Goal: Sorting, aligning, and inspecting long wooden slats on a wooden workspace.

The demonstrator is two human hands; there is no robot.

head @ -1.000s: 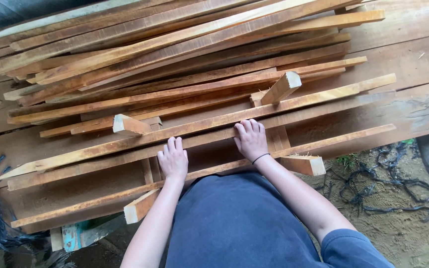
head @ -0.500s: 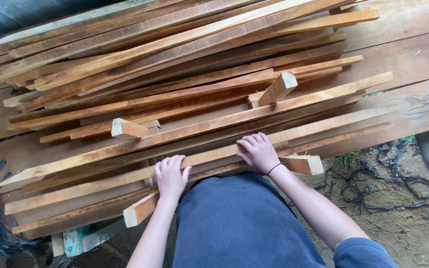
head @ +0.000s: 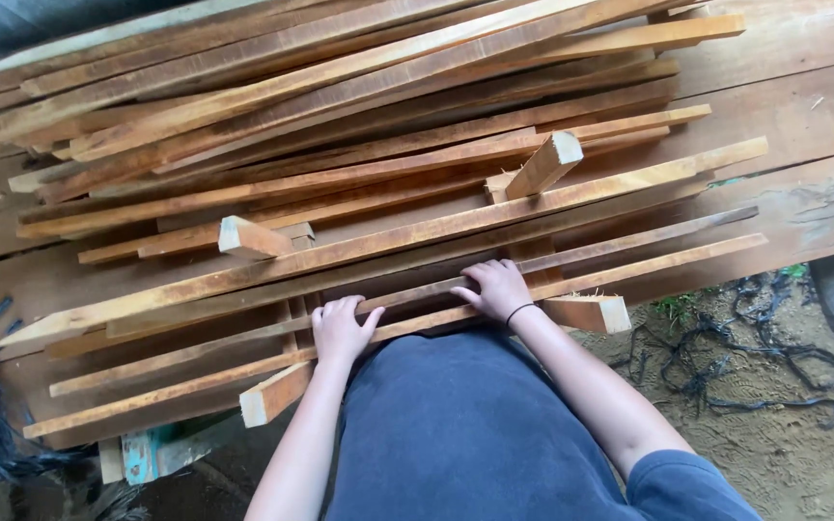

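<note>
Hands have slid toward the person's body over the last second: both were planted higher on the stack, and now they sit on the nearest two strips at the pile's edge. The left hand (head: pixel 340 328) lies palm down with fingers spread loosely over a long, thin, orange-brown wooden slat (head: pixel 629 273), and the right hand (head: pixel 496 287), a dark band at its wrist, rests the same way on that slat a little farther along. Neither hand wraps around the wood; both are flat and mostly open, pressing rather than gripping, as far as this view shows. The slat now lies closer to the dark blue shirt (head: pixel 465 434) than it did a moment ago, and runs slightly uphill to the right, alongside a second thin strip (head: pixel 571 256) just above it. So the nearest strip seems to be being drawn off the heap by palm pressure. Around the hands lies the stack of rough-sawn brown planks (head: pixel 359 87), a short pale-ended wooden block (head: pixel 586 313) just right of the right wrist, another short block (head: pixel 277 393) below the left hand, and tangled dark cord (head: pixel 726 367) on sandy ground.
</note>
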